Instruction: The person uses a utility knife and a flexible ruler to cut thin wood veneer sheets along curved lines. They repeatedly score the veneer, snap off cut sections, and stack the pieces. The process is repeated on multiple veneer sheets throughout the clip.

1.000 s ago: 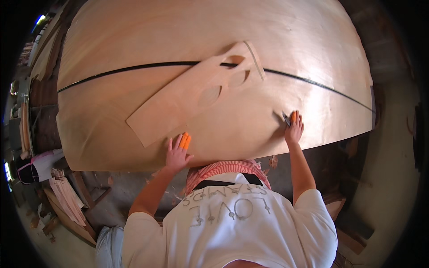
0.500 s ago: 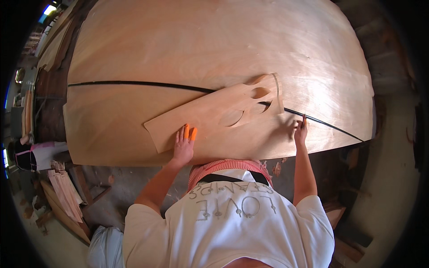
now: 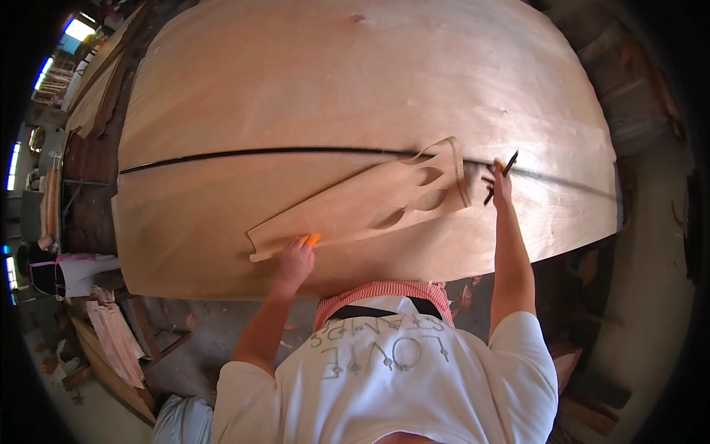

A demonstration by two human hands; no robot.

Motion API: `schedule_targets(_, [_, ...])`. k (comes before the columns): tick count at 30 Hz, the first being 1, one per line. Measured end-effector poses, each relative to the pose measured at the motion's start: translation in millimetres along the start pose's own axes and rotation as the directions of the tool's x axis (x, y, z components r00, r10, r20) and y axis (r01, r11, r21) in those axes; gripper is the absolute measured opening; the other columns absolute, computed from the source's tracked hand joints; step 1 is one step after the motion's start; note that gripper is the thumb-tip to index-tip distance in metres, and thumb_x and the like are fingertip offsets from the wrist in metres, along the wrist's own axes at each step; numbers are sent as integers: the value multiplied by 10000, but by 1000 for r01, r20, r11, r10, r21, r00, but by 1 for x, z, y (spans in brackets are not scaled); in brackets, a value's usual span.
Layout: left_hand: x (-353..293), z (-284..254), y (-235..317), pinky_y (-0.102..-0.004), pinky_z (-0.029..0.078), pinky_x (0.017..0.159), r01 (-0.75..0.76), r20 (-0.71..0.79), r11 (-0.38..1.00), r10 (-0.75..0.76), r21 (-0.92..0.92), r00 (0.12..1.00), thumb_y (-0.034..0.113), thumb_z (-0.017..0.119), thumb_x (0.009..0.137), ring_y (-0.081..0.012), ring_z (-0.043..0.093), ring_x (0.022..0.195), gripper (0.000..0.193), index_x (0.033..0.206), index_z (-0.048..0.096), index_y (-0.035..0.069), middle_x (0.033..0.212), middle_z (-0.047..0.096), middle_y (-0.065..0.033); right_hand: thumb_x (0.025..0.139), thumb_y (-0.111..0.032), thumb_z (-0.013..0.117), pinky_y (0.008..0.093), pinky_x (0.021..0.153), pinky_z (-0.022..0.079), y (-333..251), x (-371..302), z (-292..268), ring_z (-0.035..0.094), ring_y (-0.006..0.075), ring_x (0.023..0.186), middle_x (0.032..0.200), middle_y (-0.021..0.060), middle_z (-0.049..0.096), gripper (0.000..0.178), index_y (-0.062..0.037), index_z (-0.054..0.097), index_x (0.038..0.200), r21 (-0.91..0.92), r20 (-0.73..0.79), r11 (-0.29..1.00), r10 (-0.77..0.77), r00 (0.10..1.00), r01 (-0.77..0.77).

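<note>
— Across the table (image 3: 222,266), what lies under the hands?

— Two big sheets of thin wood veneer (image 3: 355,81), side by side, with a dark seam (image 3: 259,153) running between them from left to right. On top lies a smaller veneer strip (image 3: 355,211), slanted, its far end up at the right, with three leaf-shaped holes cut through it.

— Where is the left hand?

— The left hand (image 3: 294,260) rests on the near, lower-left end of the strip. Its fingers lie flat and close together, pressing down, not gripping; something orange shows at the fingertips.

— And the right hand?

— The right hand (image 3: 501,185) reaches out just beyond the strip's far end, at the seam. Its fingers are closed on a thin dark tool (image 3: 503,174), which sticks up past them.

— Anything else around?

— A person in dark and white clothes (image 3: 55,266) stands at the far left, well apart, and veneer scraps (image 3: 115,340) lie on the floor below the table's left edge.
</note>
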State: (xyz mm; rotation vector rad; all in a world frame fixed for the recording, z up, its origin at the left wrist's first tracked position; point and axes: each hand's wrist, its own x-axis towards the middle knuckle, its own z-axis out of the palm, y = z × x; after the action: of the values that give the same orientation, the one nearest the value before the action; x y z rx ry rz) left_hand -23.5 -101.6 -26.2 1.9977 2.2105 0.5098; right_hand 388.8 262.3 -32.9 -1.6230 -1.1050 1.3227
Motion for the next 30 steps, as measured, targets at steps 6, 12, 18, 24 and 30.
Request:
schedule_targets(6, [24,-99,-4,-299,416,518,356,288,856,-258,-374,922,59,505,702,-177,516,567,292,978,599,50,601,483,-68,863,-163,405,153,405,298,-41,-22,20,401,36,493,1034,85,612,366,-126,455,1224,-63,408,996,77,910,-56])
schedule_targets(12, [31,-129,-56,-309,395,484,436,301,782,-328,-445,895,79,497,711,-204,510,498,214,895,599,40,532,498,-79,865,-423,463,243,622,462,6,-102,44,569,143,747,971,105,595,430,-73,526,1107,65,614,936,-310,725,346])
schedule_targets(18, [56,-89,-91,-399,426,534,324,334,936,-265,-135,904,179,515,727,-331,546,604,160,761,556,27,632,560,-146,866,-481,428,187,345,156,24,-126,46,232,26,370,519,-65,399,412,-98,576,893,232,589,798,339,733,-556])
schedule_targets(24, [88,-36,-111,-419,441,567,164,328,985,-171,49,929,208,497,743,-328,566,647,175,755,567,48,672,576,-153,802,-285,603,209,381,269,24,-144,50,348,38,427,548,-50,448,247,-50,607,876,-332,264,924,285,921,-191])
schedule_targets(30, [88,-44,-122,-403,451,578,186,666,975,-221,125,713,205,493,754,-321,570,661,181,756,563,37,691,579,-163,780,-233,628,216,416,292,17,-157,56,376,39,464,564,-50,466,207,-28,617,808,-480,282,870,271,920,-110])
